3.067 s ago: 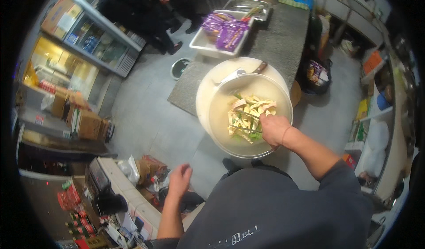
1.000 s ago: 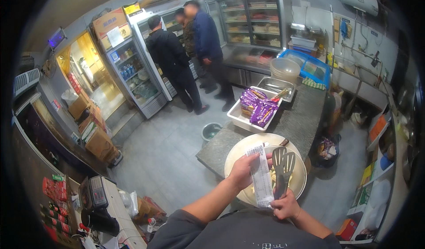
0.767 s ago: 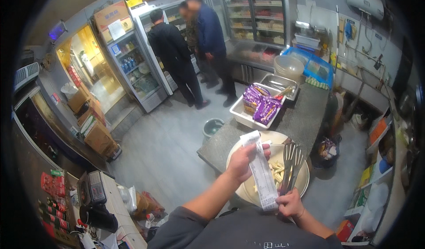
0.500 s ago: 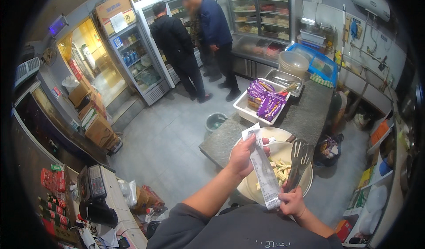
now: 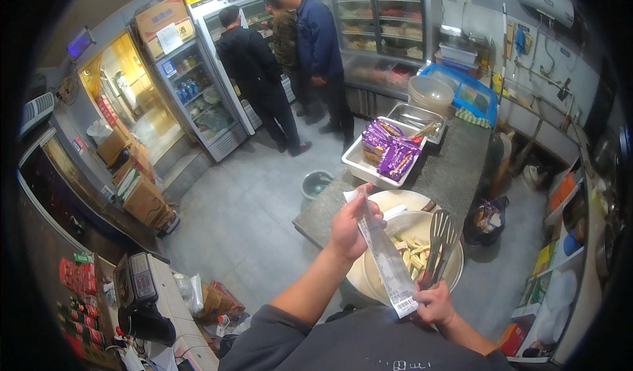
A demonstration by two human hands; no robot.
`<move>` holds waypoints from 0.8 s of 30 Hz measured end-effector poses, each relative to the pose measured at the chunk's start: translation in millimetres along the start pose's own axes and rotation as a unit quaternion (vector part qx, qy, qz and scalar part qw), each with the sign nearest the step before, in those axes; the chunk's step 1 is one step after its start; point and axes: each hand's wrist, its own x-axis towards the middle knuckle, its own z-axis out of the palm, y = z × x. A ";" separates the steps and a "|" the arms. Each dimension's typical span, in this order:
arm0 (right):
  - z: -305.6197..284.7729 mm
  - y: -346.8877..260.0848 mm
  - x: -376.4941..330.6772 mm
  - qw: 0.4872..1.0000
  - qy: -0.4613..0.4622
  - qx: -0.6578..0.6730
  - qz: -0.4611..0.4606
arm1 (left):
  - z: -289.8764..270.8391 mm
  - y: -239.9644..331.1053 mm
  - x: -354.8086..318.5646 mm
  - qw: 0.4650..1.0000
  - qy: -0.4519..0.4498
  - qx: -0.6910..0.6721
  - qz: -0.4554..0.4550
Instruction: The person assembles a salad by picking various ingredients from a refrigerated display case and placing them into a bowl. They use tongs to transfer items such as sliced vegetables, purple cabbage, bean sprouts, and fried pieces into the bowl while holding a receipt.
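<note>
With left fingers, pinching a receipt. With right fingers, gripping its lower end and slotted tongs.

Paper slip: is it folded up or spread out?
Spread out: the paper slip stretches lengthwise between the left hand and right hand.

Grey tiled floor before me; glass-door fridge beside yellow-lit doorway; grey counter; white tank high on pale wall
</note>
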 end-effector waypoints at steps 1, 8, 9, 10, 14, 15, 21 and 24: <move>0.3 -1.7 -0.9 1.000 -0.012 -0.007 -0.001 | -1.3 -1.8 0.0 1.000 0.026 0.000 -0.002; -0.1 -18.1 11.4 1.000 -0.006 0.002 0.018 | 2.5 -53.3 -31.3 0.989 0.045 0.057 -0.131; -0.1 -19.9 13.1 0.999 -0.012 0.014 0.037 | 3.4 -59.5 -36.2 0.985 0.044 0.061 -0.154; -0.4 -21.6 13.8 0.999 0.008 0.032 0.025 | 3.6 -62.3 -39.4 0.984 0.040 0.056 -0.163; -1.5 -23.6 10.2 0.992 -0.016 0.101 0.079 | -1.6 -59.1 -43.2 0.982 0.077 0.060 -0.160; -2.6 -22.4 8.1 0.985 -0.049 0.144 0.079 | -4.7 -54.6 -42.2 0.982 0.102 0.062 -0.149; 4.1 -23.2 -4.9 0.958 0.001 0.267 0.102 | -21.3 -33.3 -54.0 0.991 0.045 0.053 -0.115; 5.5 -26.0 -4.9 0.967 -0.012 0.241 0.077 | -20.3 -31.2 -59.6 0.992 0.025 0.052 -0.116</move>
